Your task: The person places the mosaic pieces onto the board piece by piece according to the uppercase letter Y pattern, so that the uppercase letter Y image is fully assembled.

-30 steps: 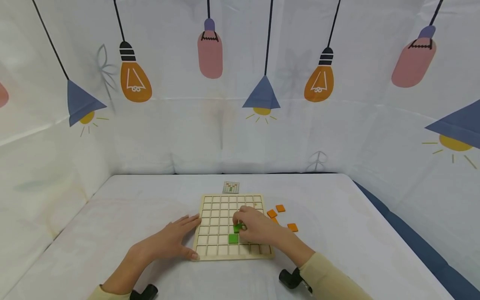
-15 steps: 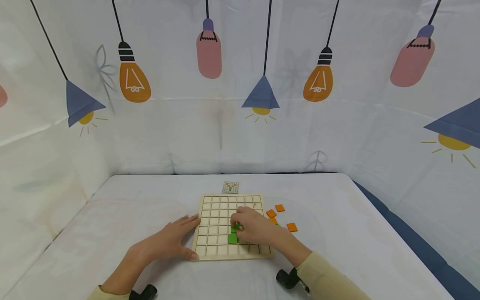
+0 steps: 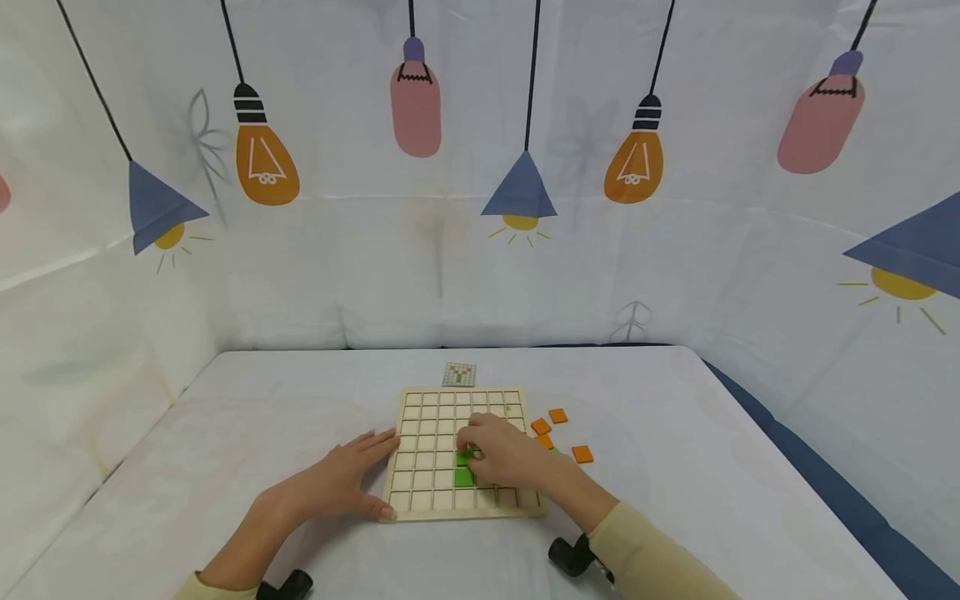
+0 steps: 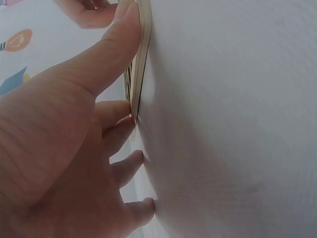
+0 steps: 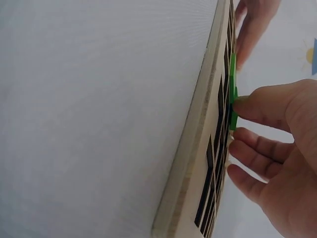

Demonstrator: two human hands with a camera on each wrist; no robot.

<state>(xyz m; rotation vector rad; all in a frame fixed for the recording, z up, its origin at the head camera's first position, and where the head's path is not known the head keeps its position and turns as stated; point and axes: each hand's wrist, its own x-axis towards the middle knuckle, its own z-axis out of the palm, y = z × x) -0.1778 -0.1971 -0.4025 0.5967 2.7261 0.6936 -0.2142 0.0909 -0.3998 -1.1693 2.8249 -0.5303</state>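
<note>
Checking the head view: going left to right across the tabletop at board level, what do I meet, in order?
The left hand → gridded board → loose orange tiles. The right hand and green tiles overlap the board's span, so they are left out.

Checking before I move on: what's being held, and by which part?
The right hand pinches a green tile, apparently by its edges; the left hand touches the board along its left side.
</note>
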